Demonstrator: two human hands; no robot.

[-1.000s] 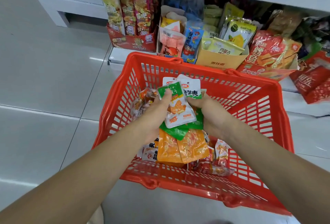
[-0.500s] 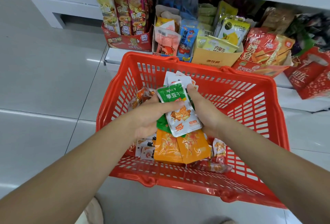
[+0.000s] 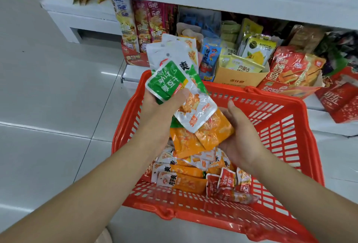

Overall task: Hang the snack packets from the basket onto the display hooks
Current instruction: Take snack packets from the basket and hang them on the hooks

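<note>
Gripping fanned snack packets (image 3: pixel 193 111) above the red basket (image 3: pixel 271 97), our left hand (image 3: pixel 155 106) pins them under its thumb; our right hand (image 3: pixel 242 136) touches their orange ends, fingers hidden, grip unclear.

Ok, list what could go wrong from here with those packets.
The left hand pinches a fanned bunch at the green packet; the orange packets below, resting against the right hand, could slide out. The white packets reach past the basket rim, so a dropped one may hit the floor.
</note>
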